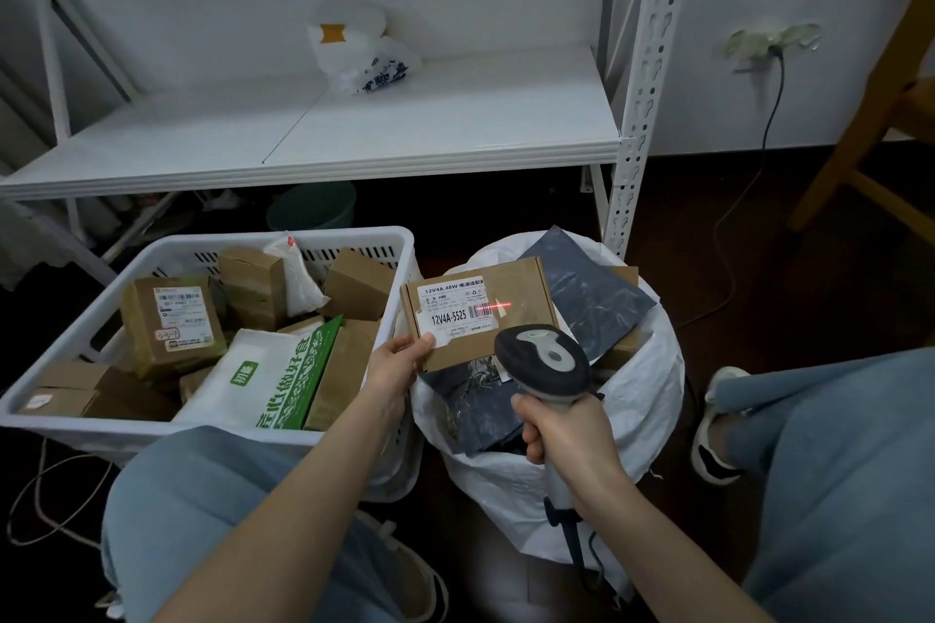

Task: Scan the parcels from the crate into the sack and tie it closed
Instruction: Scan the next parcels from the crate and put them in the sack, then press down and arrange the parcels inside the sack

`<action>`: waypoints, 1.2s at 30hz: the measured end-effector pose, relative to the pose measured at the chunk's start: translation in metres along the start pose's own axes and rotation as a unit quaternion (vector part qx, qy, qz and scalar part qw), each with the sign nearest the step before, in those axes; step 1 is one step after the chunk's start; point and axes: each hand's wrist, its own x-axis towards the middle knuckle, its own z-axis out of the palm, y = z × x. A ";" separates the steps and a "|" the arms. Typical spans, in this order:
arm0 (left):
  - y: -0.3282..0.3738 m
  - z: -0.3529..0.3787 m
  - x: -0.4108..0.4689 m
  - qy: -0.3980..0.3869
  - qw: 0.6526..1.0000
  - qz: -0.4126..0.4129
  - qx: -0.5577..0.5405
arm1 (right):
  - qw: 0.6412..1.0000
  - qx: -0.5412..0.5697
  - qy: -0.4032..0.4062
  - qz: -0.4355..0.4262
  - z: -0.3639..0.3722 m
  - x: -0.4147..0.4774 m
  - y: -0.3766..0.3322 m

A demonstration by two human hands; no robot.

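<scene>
My left hand [397, 364] pinches the lower left corner of a flat brown cardboard box [511, 288] and holds it above the open white sack [642, 400]. My right hand [561, 435] grips the handle of a grey barcode scanner [544, 357] just below the box. A red scan line falls across the barcode on the box's white label. Dark grey mailer bags [592, 293] lie inside the sack. The white plastic crate [60, 344] to the left holds several cardboard parcels and a white and green bag [263, 379].
A white metal shelf [354, 132] stands behind the crate, with a plastic bag [359, 46] on it. My knees frame the bottom of the view. A wooden chair [870, 137] is at the right, and a cable runs down from a wall socket [769, 46].
</scene>
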 end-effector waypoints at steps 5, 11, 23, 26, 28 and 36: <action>-0.002 0.003 0.002 0.000 1.000 -0.003 0.013 | 1.000 0.004 -0.005 0.002 0.000 0.001 0.001; -0.008 0.008 0.011 -0.008 1.000 -0.018 0.019 | 1.000 -0.011 -0.001 0.002 -0.001 0.010 0.007; -0.062 0.077 0.014 -0.033 0.982 -0.156 0.102 | 0.997 -0.024 0.069 -0.012 -0.029 0.073 -0.008; -0.055 0.079 0.020 0.053 0.942 -0.041 0.329 | 0.995 -0.051 0.080 -0.021 -0.030 0.093 -0.014; -0.042 0.073 0.021 0.066 0.870 0.088 0.480 | 0.994 -0.071 0.079 -0.020 -0.026 0.107 -0.017; -0.040 0.093 0.055 -0.113 0.807 0.101 0.571 | 0.965 -0.239 0.079 -0.077 0.003 0.150 -0.026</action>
